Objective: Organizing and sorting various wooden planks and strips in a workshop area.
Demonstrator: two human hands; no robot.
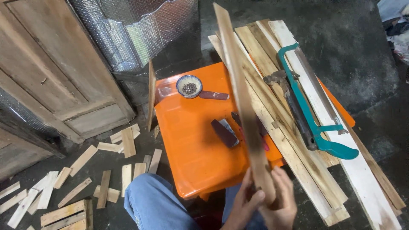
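Closest to the camera, both hands meet at the near end of a long wooden slat (243, 102). The left hand (243, 204) cups it from the left with its fingers (248, 187) curled against the wood, and the right hand (281, 204) wraps it from the right with fingers (284, 181) closed round the edge, so both are grasping the slat. It rises from the hands at a slant and reaches away over the desk, its far end up near the top of the view.

The slat looks thin, narrow and dry, so it is probably light and fairly stiff, though held by one end it may sag or wobble at the tip; a grip nearer the middle would likely steady it. Its rough sawn faces should not slip, but splinters seem possible.

Below the hands is a knee in blue jeans (153, 200). Just beyond stands the orange desk (191, 140), a plastic top bearing a dark sanding block (225, 133) and a small bowl of nails (189, 86). To the right, a stack of long boards (298, 145) lies across it, with a teal hacksaw (311, 110) resting on top. On the floor to the left lie many short offcuts (76, 179), and farther back stands a wooden door (55, 68).
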